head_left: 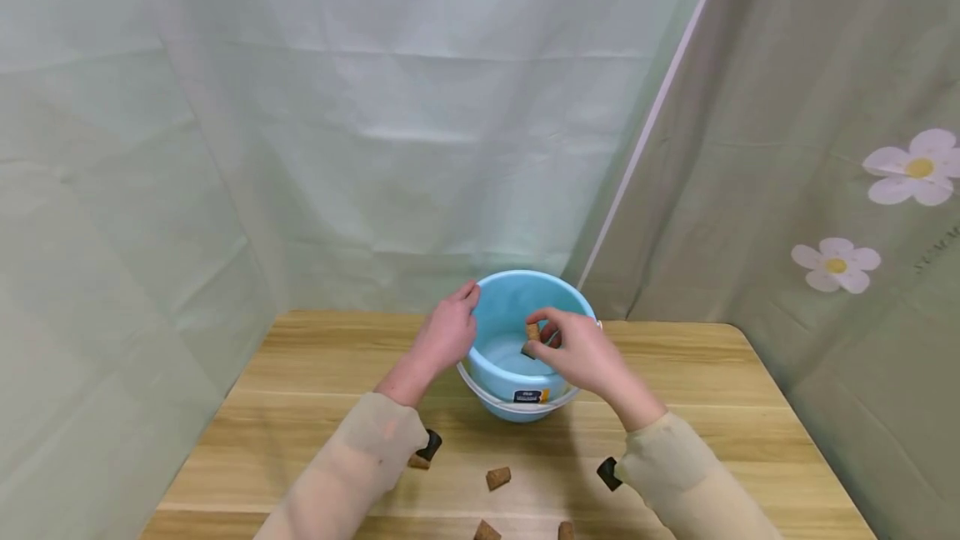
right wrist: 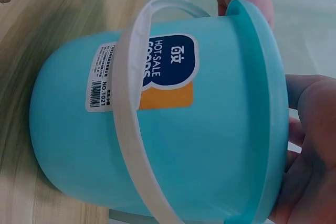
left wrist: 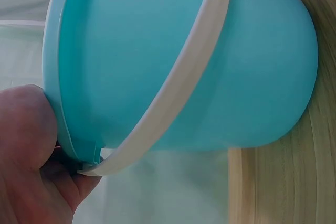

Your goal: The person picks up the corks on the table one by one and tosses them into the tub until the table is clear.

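Observation:
A light blue bucket (head_left: pixel 487 370) stands upright on the wooden table, its white handle (left wrist: pixel 178 82) hanging down at the front. My left hand (head_left: pixel 444 333) grips the rim on the left side, near the handle's joint. Over the bucket's mouth, my right hand (head_left: pixel 583 350) pinches a cork (head_left: pixel 533 330) between thumb and fingers. Just below that cork, a darker piece (head_left: pixel 528 351) shows inside the bucket, partly covered by the fingers. In the right wrist view the bucket wall hides the fingertips and the cork.
Several corks lie on the table in front of the bucket, among them a cork (head_left: pixel 498 477) near the middle and another cork (head_left: pixel 487 531) at the bottom edge. A pale curtain (head_left: pixel 420 123) hangs close behind the table, and a flowered curtain (head_left: pixel 750 190) to the right.

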`<action>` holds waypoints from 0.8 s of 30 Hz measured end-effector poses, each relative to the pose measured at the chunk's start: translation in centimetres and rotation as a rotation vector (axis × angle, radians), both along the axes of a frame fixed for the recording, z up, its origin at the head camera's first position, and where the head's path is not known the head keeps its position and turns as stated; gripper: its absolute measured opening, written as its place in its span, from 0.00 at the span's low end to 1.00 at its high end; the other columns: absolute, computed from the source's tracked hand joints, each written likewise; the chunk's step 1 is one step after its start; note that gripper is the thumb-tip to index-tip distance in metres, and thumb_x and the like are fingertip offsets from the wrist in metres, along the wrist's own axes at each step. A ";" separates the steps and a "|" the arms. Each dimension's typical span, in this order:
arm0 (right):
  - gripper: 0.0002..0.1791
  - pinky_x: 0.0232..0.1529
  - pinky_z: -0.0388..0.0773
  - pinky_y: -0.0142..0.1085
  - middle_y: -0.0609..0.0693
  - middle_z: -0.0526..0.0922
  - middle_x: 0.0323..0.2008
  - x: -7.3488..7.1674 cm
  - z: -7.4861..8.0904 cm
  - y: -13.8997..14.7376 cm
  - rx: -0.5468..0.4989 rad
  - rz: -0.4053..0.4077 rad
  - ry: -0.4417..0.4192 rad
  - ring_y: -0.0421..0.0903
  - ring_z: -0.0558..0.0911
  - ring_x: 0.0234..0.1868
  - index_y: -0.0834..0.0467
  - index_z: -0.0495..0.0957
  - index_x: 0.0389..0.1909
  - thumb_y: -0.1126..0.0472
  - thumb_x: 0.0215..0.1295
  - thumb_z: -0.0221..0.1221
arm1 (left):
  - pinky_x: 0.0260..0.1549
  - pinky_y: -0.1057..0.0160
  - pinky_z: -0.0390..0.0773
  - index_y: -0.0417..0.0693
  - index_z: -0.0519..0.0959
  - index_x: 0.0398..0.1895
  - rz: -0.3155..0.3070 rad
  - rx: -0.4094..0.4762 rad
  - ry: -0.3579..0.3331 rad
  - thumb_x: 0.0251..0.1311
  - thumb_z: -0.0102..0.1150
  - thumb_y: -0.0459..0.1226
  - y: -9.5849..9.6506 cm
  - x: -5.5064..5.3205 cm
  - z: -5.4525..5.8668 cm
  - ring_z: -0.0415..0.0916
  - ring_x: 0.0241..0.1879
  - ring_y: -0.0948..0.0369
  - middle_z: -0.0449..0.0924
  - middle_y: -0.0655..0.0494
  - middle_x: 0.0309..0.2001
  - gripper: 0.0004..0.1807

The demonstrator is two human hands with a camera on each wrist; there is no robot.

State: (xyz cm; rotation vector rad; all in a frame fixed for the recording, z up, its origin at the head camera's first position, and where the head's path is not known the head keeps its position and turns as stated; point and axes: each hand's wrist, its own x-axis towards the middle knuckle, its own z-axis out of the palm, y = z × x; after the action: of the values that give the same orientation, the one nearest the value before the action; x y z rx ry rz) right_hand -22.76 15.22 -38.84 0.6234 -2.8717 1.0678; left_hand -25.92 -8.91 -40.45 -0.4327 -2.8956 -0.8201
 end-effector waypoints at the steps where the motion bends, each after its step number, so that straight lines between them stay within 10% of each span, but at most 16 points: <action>1: 0.19 0.40 0.84 0.40 0.42 0.85 0.37 0.0 0.0 -0.1 0.002 -0.001 0.001 0.39 0.83 0.34 0.52 0.85 0.59 0.51 0.70 0.71 | 0.74 0.45 0.66 0.33 0.66 0.79 -0.001 -0.003 -0.002 0.79 0.42 0.31 0.0 0.0 0.0 0.61 0.79 0.44 0.61 0.42 0.82 0.28; 24: 0.20 0.39 0.83 0.41 0.42 0.86 0.37 -1.3 -0.3 -1.6 0.064 -0.030 0.033 0.37 0.83 0.34 0.51 0.85 0.60 0.53 0.71 0.69 | 0.73 0.45 0.66 0.33 0.67 0.78 -0.003 -0.006 0.001 0.79 0.44 0.31 -0.1 0.0 0.0 0.62 0.78 0.43 0.62 0.41 0.81 0.27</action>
State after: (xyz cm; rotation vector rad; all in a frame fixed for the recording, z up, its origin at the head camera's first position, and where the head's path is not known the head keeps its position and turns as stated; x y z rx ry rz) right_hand -24.11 13.66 -39.09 0.5935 -2.8875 0.9555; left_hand -25.88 -8.96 -40.42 -0.4385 -2.8982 -0.8125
